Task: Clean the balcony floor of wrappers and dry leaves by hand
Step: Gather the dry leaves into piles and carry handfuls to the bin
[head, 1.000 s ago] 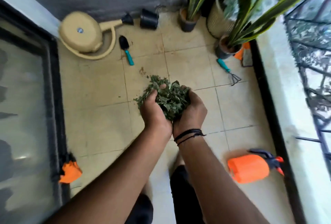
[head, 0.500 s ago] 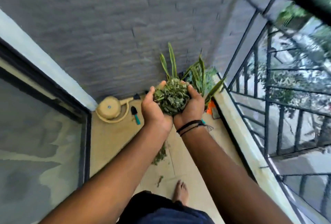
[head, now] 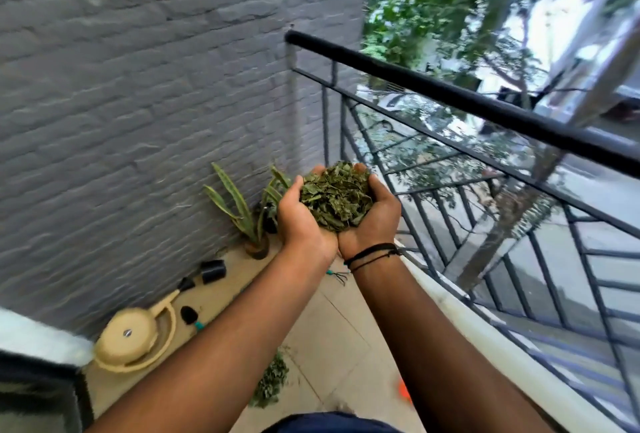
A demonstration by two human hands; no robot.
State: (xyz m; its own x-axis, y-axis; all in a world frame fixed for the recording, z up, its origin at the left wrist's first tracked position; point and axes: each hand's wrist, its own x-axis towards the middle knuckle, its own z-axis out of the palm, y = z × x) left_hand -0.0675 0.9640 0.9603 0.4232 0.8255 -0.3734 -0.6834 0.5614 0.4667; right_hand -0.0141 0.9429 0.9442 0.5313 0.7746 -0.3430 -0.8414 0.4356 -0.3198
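Cupped together, left hand and right hand — heels touching, fingers curled up around a heaped mound of crumpled green-brown dry leaves. Held at chest height, well above the beige tiled balcony floor. Black metal railing just right of and beyond the load, right hand the nearer to it. No bin in view, so where to tip the load unclear. Still to gather: a smaller scatter of dry leaves on the floor, near and low — directly beneath the left forearm.
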